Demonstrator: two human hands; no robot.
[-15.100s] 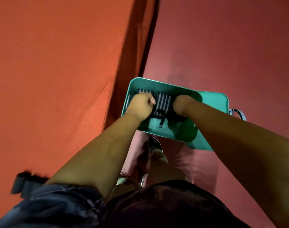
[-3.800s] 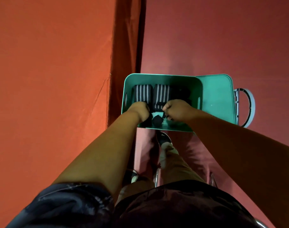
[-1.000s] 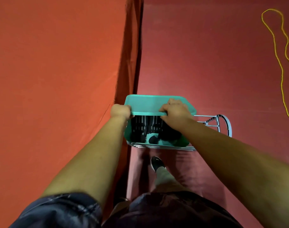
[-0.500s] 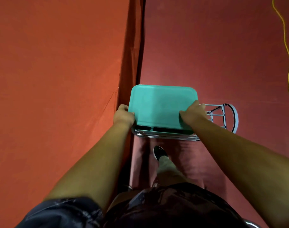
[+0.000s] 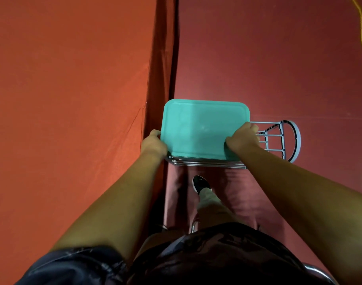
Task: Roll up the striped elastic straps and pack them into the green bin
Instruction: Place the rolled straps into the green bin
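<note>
— How far along?
— Nearly done, I judge: the green bin (image 5: 204, 128) sits closed on the wire rack (image 5: 282, 138), far centre. My left hand (image 5: 154, 144) and right hand (image 5: 242, 137) curl their fingers round its side edges. Straps presumably inside, hidden.

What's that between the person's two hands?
In the head view, the green bin's flat lid fills the stretch; the left hand holds its left edge, the right hand its right edge.
</note>
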